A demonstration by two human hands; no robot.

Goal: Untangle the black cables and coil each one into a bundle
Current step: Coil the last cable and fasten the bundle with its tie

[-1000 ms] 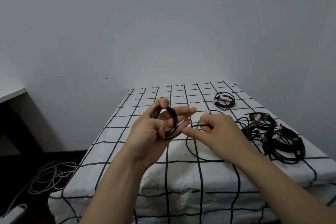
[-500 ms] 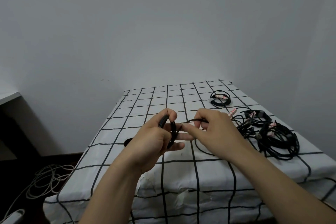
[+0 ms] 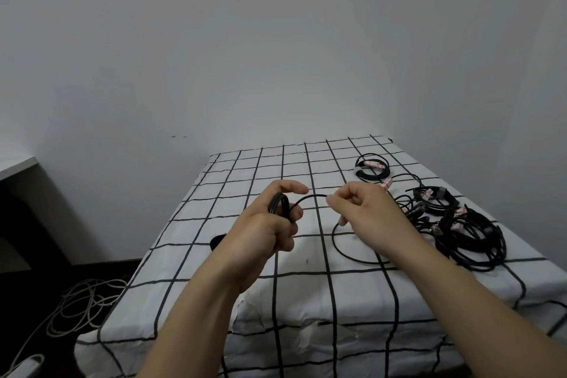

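My left hand (image 3: pixel 264 230) grips a small coil of black cable (image 3: pixel 278 205), its fingers curled round the loops. A free strand arcs from the coil to my right hand (image 3: pixel 365 212), which pinches it between thumb and fingers. Below the right hand the rest of that cable lies in a loose loop (image 3: pixel 349 250) on the cloth. A tangled heap of black cables (image 3: pixel 466 230) with pink-tagged plugs sits at the right. One coiled bundle (image 3: pixel 372 168) lies at the far right of the table.
The table (image 3: pixel 245 291) wears a white cloth with a black grid. A small dark object (image 3: pixel 217 240) shows beside my left forearm. Pale cables (image 3: pixel 82 304) lie on the dark floor at the left, under a white desk edge (image 3: pixel 15 163).
My right hand pulled away from the left to the right, drawing out a strand of cable. The left fingers curled tighter round the coil. The view shifted slightly.
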